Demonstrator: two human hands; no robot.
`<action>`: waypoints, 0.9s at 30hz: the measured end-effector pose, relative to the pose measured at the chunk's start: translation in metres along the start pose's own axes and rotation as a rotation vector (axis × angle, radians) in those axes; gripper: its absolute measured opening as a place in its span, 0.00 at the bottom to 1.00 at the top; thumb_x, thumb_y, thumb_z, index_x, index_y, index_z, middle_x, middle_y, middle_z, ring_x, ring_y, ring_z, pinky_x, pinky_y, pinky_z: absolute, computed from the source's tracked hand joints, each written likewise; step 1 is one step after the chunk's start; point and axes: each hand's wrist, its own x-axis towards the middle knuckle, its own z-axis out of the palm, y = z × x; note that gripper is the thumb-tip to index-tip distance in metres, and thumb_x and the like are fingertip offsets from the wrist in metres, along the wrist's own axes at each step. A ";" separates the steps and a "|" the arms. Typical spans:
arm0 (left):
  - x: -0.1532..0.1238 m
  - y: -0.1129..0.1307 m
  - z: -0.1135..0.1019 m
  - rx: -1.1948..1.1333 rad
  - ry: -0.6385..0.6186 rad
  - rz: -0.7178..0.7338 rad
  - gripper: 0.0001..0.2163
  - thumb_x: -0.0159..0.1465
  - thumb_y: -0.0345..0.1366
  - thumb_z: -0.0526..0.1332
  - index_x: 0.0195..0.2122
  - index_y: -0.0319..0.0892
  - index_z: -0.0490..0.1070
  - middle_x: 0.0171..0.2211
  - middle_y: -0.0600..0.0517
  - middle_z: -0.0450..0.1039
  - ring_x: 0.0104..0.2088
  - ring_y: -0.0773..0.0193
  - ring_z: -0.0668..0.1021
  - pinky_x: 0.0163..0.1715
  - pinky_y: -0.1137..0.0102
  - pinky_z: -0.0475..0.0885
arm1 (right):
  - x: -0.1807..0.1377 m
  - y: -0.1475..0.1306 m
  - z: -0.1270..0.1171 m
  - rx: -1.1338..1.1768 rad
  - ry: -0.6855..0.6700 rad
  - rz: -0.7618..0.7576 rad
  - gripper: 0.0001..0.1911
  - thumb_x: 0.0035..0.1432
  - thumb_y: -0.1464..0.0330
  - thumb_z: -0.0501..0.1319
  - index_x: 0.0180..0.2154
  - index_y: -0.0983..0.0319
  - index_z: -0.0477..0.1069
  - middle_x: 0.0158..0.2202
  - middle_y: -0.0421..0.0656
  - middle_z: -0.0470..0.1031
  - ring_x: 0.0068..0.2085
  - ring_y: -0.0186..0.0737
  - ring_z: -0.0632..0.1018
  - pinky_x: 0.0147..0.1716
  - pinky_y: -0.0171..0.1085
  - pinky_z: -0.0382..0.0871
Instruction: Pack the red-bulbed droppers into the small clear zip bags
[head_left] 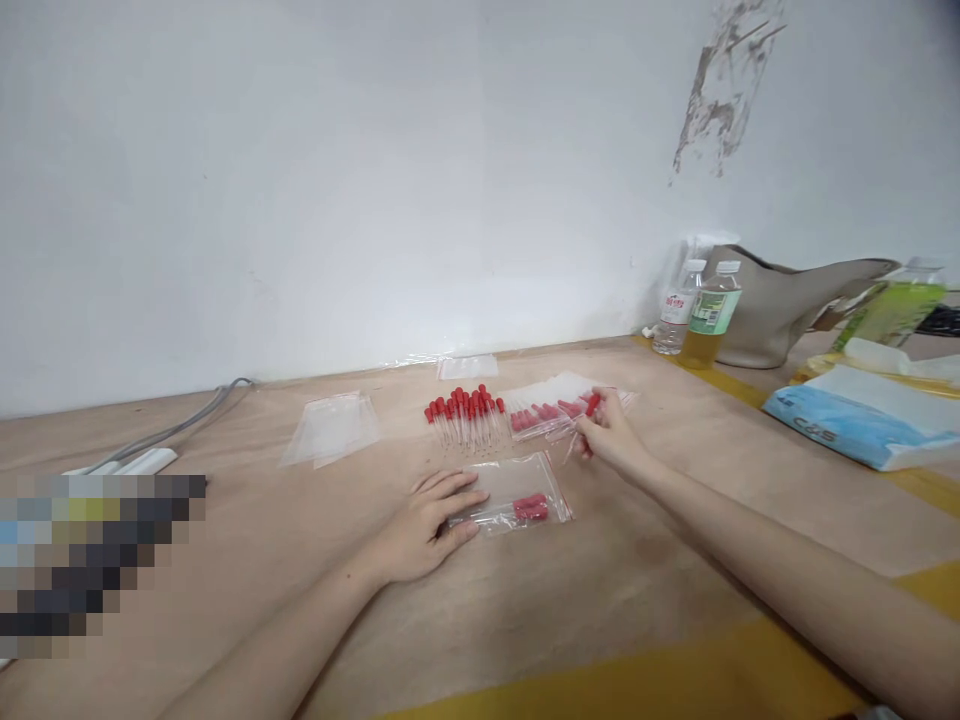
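My left hand point(427, 525) lies flat with its fingers spread over the left end of a clear zip bag point(506, 480). Inside that bag, droppers with red rubber bulbs point(531, 507) lie toward the right end. My right hand point(607, 435) is closed on a dropper point(592, 404), its red bulb showing above the fingers; a thin clear tip seems to point down and left. Just beside it, more bagged red-bulbed droppers point(540, 412) rest on the table. A pile of loose droppers point(469, 405) lies left of them, glass tubes toward me.
Flat clear bags point(335, 428) lie at the left, and another bag point(467, 368) is near the wall. A grey cable point(187, 420) runs along the left. At the right stand drink bottles point(709, 315), a grey container point(772, 310) and a blue tissue pack point(862, 415).
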 end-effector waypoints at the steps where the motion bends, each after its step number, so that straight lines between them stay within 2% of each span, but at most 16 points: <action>1: 0.000 0.000 0.000 0.002 -0.001 0.001 0.17 0.64 0.44 0.49 0.54 0.51 0.60 0.57 0.52 0.56 0.56 0.57 0.59 0.55 0.57 0.52 | -0.007 0.004 -0.005 0.057 0.032 0.016 0.34 0.44 0.72 0.56 0.52 0.60 0.42 0.18 0.31 0.62 0.16 0.33 0.69 0.14 0.31 0.64; 4: 0.001 0.000 0.000 0.002 -0.007 -0.004 0.18 0.64 0.43 0.49 0.55 0.51 0.58 0.57 0.52 0.55 0.57 0.58 0.59 0.55 0.57 0.52 | -0.022 0.011 -0.009 0.208 0.102 0.040 0.31 0.42 0.71 0.60 0.47 0.58 0.46 0.20 0.31 0.63 0.19 0.33 0.72 0.19 0.33 0.69; 6: 0.001 0.002 -0.001 0.002 -0.006 -0.008 0.18 0.64 0.43 0.49 0.56 0.50 0.56 0.57 0.52 0.55 0.57 0.58 0.59 0.55 0.58 0.52 | -0.028 0.011 -0.004 0.305 0.099 0.072 0.27 0.43 0.70 0.61 0.43 0.57 0.48 0.21 0.32 0.65 0.21 0.32 0.73 0.23 0.34 0.71; 11: 0.002 0.004 -0.003 -0.011 -0.003 -0.017 0.21 0.64 0.43 0.49 0.58 0.48 0.52 0.57 0.51 0.55 0.57 0.59 0.58 0.56 0.58 0.53 | -0.039 0.009 0.005 0.398 -0.072 0.179 0.13 0.50 0.71 0.55 0.36 0.58 0.51 0.23 0.35 0.67 0.25 0.32 0.75 0.28 0.35 0.72; 14: 0.002 0.004 -0.002 -0.019 -0.005 -0.033 0.22 0.64 0.44 0.49 0.58 0.48 0.50 0.58 0.50 0.54 0.57 0.59 0.58 0.56 0.58 0.52 | -0.042 0.014 0.002 0.366 -0.145 0.179 0.10 0.51 0.70 0.55 0.35 0.58 0.52 0.25 0.35 0.68 0.25 0.32 0.75 0.28 0.35 0.71; 17: 0.001 0.003 -0.001 -0.029 0.003 -0.030 0.22 0.64 0.44 0.50 0.58 0.48 0.51 0.58 0.50 0.55 0.57 0.59 0.59 0.56 0.58 0.53 | -0.040 0.019 -0.007 0.208 -0.254 0.109 0.11 0.48 0.68 0.58 0.32 0.60 0.56 0.24 0.35 0.68 0.23 0.30 0.72 0.26 0.33 0.68; 20: 0.001 0.002 -0.001 -0.036 0.010 -0.023 0.22 0.64 0.44 0.50 0.58 0.47 0.51 0.57 0.50 0.55 0.56 0.58 0.59 0.55 0.58 0.53 | -0.035 0.020 -0.016 -0.042 -0.366 -0.039 0.11 0.44 0.67 0.61 0.30 0.62 0.62 0.21 0.35 0.66 0.21 0.28 0.68 0.22 0.30 0.62; 23: 0.002 0.003 -0.001 -0.038 0.014 -0.024 0.22 0.63 0.44 0.50 0.58 0.47 0.52 0.57 0.50 0.56 0.56 0.58 0.60 0.55 0.58 0.54 | -0.030 0.016 -0.018 -0.256 -0.375 -0.214 0.09 0.43 0.67 0.62 0.29 0.63 0.69 0.21 0.35 0.65 0.22 0.28 0.64 0.21 0.29 0.57; 27: 0.002 0.003 -0.002 -0.037 0.014 -0.034 0.23 0.63 0.44 0.51 0.58 0.47 0.52 0.57 0.50 0.56 0.56 0.58 0.60 0.55 0.59 0.54 | -0.029 0.011 -0.008 -0.315 -0.406 -0.319 0.08 0.44 0.67 0.61 0.31 0.62 0.73 0.21 0.37 0.66 0.21 0.28 0.62 0.21 0.29 0.55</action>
